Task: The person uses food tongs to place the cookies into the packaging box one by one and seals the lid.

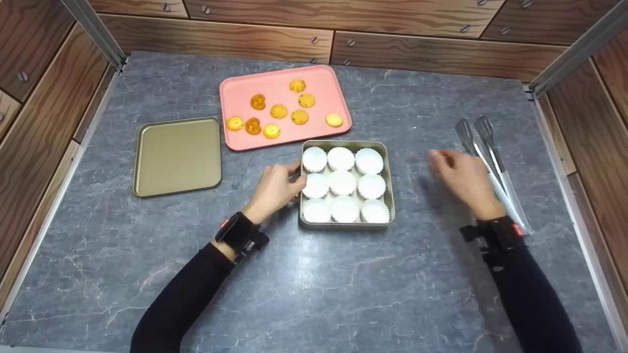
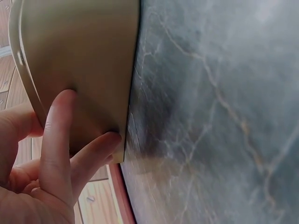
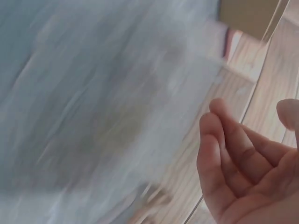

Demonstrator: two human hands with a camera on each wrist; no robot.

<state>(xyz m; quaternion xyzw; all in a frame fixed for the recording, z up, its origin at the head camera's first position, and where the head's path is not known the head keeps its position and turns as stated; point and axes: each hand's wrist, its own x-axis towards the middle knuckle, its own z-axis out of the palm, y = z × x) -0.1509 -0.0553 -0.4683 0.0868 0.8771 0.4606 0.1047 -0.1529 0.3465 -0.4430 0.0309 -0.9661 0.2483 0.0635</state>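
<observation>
A square metal tin (image 1: 347,226) stands on the table, holding rows of white paper baking cups (image 1: 342,183). At its left side, my left hand (image 1: 275,190) grips the wall. In the left wrist view, fingertips (image 2: 63,105) press the tin's outer side while the thumb lies at its rim. Apart from the tin, to its right, my right hand (image 1: 463,179) is in the air with loosely bent fingers and nothing in them. The right wrist view shows bent fingers (image 3: 219,154) over a blurred table, with a corner of the tin (image 3: 247,16) at the top.
Beyond the tin lies a pink tray (image 1: 284,78) with several small cookies (image 1: 278,111) of different shapes. A flat gold lid (image 1: 179,157) is at the left. Metal tongs (image 1: 510,196) with pale handles rest beside my right hand. Wood-patterned walls (image 1: 211,37) border the table.
</observation>
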